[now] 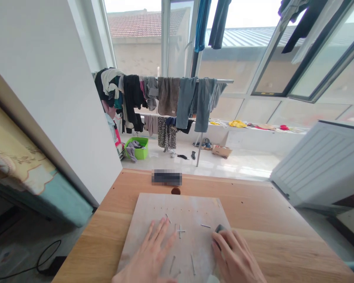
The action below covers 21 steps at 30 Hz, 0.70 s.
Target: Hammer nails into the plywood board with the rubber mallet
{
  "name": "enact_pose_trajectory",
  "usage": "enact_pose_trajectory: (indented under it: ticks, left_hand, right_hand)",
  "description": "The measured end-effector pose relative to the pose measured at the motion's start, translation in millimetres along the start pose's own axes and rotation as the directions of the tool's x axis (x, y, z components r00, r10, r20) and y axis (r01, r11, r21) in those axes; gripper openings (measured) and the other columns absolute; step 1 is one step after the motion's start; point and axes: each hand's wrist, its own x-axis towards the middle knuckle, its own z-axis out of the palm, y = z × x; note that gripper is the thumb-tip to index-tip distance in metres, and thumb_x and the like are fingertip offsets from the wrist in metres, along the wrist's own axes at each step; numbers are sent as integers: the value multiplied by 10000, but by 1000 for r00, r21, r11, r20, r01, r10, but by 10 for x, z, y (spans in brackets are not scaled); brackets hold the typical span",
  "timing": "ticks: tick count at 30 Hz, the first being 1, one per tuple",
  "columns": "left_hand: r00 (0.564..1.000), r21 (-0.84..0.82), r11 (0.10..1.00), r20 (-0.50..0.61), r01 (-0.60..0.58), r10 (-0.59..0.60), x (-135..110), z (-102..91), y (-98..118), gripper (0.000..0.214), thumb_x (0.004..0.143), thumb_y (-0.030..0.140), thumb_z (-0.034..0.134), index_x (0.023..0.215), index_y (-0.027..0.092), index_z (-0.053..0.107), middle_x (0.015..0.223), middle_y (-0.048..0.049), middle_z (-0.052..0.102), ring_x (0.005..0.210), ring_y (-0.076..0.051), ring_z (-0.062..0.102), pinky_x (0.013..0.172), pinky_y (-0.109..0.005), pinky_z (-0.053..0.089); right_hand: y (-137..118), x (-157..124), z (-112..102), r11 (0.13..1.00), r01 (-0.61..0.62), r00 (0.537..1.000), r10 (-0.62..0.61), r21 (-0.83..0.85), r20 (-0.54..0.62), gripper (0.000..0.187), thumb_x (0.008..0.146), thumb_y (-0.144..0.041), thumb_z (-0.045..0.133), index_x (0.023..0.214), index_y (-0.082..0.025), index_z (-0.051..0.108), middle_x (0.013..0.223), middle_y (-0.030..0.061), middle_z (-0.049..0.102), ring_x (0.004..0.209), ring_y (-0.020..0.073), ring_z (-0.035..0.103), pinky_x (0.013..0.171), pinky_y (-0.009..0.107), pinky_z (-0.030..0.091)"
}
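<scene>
Your left hand lies flat on the pale board, palm down, fingers spread wide and holding nothing; your right hand sits at the board's right edge with its fingers curved over a small dark block, of which only the far corner shows past the fingertips; whether the hand clasps the block or merely rests on it cannot be told. Between your two hands a crossed pair of nails lies on the board, just beyond your left fingertips; a single nail lies just left of the dark block; another short nail lies near your left middle fingertip; two more nails lie nearer you, in the gap between the hands. A row of small dots runs across the board's far part. The board rests on a wooden table; a small dark round thing sits at the board's far edge. Beyond the table stands a drying rack hung with clothes, a green basket on the floor beneath it, and a white ribbed panel to the right.
</scene>
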Motion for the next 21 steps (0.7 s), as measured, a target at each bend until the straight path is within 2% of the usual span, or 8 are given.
enact_pose_trajectory:
  ticks: [3,5,7,11,14,16,18,21]
  left_hand:
    - [999,-58,998,-41,8,-10,164,-132,-77,1001,793,615,703,1576,264,188,1623,-178,203,1497,-368,175,1179,-616,248]
    - [994,-56,998,-104,6,-12,223,-151,-133,860,868,543,660,1562,245,248,1603,-164,279,1486,-335,240,1187,-572,280]
    - [989,-66,998,-147,-5,-4,236,-145,-146,752,917,432,640,1550,237,283,1574,-141,357,1458,-303,325,1179,-513,341]
    - [991,-188,981,-129,-48,23,183,-149,-33,608,940,211,591,1501,266,363,1514,-64,477,1369,-224,480,1123,-387,454]
    - [990,-266,961,-138,-74,38,144,-194,64,569,921,95,528,1448,279,415,1509,-40,484,1311,-185,539,1082,-324,488]
    - [982,-271,959,-186,-87,36,132,-240,92,520,915,88,520,1400,267,460,1459,-50,534,1273,-188,561,1068,-331,492]
    - [972,-254,964,-236,-83,21,135,-280,102,405,918,128,550,1306,244,533,1317,-59,623,1186,-199,595,1036,-354,499]
    - [963,-207,973,-268,-98,40,184,-267,137,224,888,177,618,1109,213,606,1070,-42,663,1011,-190,612,934,-339,504]
  right_hand:
    - [3,384,-102,983,5,976,35,-186,213,308,889,-27,472,988,-228,684,965,73,691,899,259,634,800,375,447]
    - [-1,570,-103,964,29,945,60,-266,321,338,840,28,476,961,-209,685,957,84,703,887,267,643,767,361,416]
    - [-5,671,-41,956,52,928,60,-289,367,353,793,61,475,948,-182,678,938,106,712,871,277,655,738,354,391]
    - [-69,696,120,966,75,916,32,-248,400,374,737,91,467,951,-147,659,887,120,732,827,265,688,701,327,378]
    - [-216,661,88,982,116,894,-37,-150,446,352,734,73,491,911,-190,642,820,40,739,743,197,698,667,280,391]
    - [-316,617,-5,989,140,888,-101,-54,448,293,753,9,553,910,-226,628,829,-8,735,761,177,699,681,256,419]
    - [-354,528,-83,992,120,907,-127,43,402,214,802,-67,586,929,-237,610,863,-12,731,805,179,702,712,247,455]
    - [-257,263,-35,993,15,940,-55,120,338,107,911,-177,519,959,-230,599,831,11,740,695,175,720,634,234,493]
